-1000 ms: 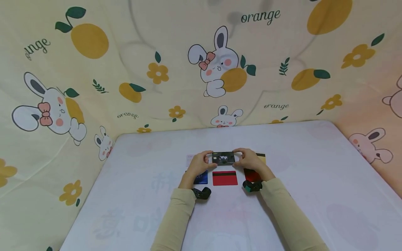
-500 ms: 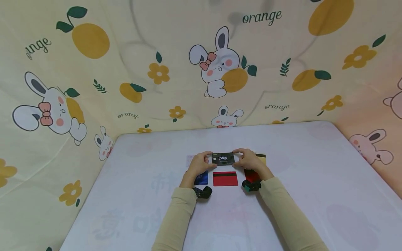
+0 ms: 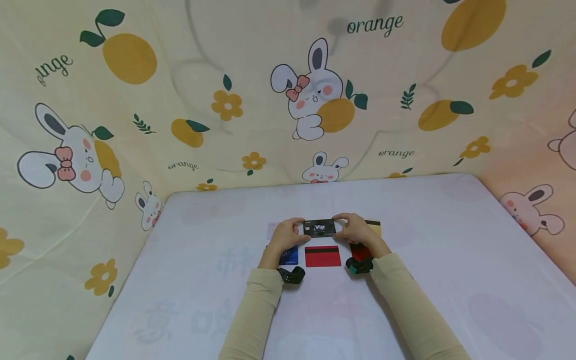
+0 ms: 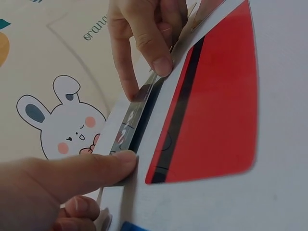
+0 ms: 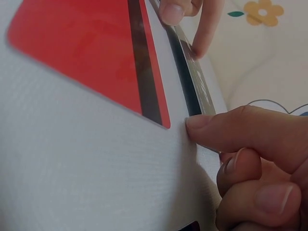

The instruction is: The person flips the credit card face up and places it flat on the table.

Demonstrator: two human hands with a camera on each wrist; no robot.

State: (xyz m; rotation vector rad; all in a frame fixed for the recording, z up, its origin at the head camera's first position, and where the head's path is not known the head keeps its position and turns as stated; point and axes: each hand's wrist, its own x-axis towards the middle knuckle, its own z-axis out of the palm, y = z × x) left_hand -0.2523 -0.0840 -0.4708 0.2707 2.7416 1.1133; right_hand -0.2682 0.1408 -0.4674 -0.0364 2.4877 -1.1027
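Observation:
A black card (image 3: 319,228) printed "Vip" is held between both hands, face toward the head camera. My left hand (image 3: 285,236) pinches its left end between thumb and index finger. At the opposite end, my right hand (image 3: 358,231) has the same thumb-and-finger grip. In both wrist views the card appears tilted, its lower edge close over the table. Just nearer than it lies a red card (image 3: 322,256) with a black stripe. A blue card (image 3: 289,255) shows partly from under the left hand and wrist.
Partly behind the left hand is a pale card (image 3: 272,229). On the right, a yellow card (image 3: 375,226) with a dark stripe and a dark red card (image 3: 360,251) are partly hidden by the right hand. A printed cloth (image 3: 256,135) hangs behind the white table (image 3: 427,240).

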